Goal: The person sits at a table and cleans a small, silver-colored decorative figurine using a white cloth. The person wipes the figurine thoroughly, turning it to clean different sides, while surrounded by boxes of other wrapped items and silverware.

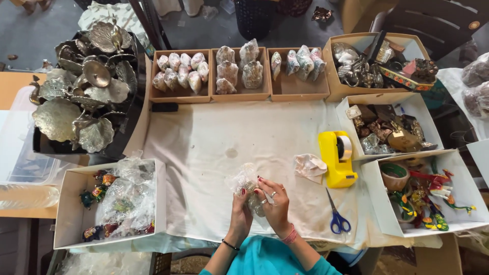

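My left hand (240, 215) and my right hand (275, 203) meet low over the white cloth (214, 142). Together they grip a small item in a crinkled clear plastic bag (243, 182); the item inside is too hidden to tell. Beside my right hand lie a crumpled piece of wrapping (309, 166), a yellow tape dispenser (337, 159) and blue-handled scissors (336, 218).
Three wooden trays (239, 94) of wrapped pieces line the back. Silver leaf-shaped metal dishes (84, 86) pile at the left. A white box (71, 214) of bagged colourful figurines sits front left. Boxes (379, 203) of trinkets and painted ornaments stand at the right.
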